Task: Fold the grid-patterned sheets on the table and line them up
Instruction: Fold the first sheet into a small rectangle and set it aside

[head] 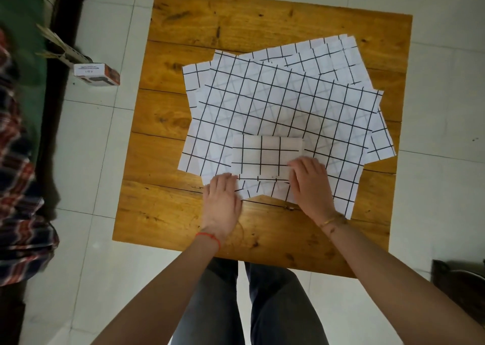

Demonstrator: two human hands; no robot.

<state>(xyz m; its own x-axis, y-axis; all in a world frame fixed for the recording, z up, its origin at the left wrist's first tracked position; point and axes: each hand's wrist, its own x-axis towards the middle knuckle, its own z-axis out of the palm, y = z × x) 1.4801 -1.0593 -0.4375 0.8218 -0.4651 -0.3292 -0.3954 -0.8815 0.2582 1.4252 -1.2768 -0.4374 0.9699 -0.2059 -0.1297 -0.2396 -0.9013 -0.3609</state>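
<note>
Fingers point(301, 164) of the right hand point(311, 184) lie fairly straight, pressing the lower right corner of a small folded white sheet with black grid lines point(265, 157); fingers point(223, 180) of the left hand point(221, 200) lie flat and extended at the folded sheet's lower left edge, gripping nothing; a red thread bracelet point(208, 237) circles the left wrist, a thin gold bangle point(332, 221) the right; the folded sheet rests at lower centre of a loose, fanned pile of unfolded white grid-patterned sheets point(283, 100), which spreads across the middle and right of the square wooden desk point(236, 19); at upper left of the frame, a small white and orange carton point(97, 74) stands on the pale tiled floor point(86, 161).
</note>
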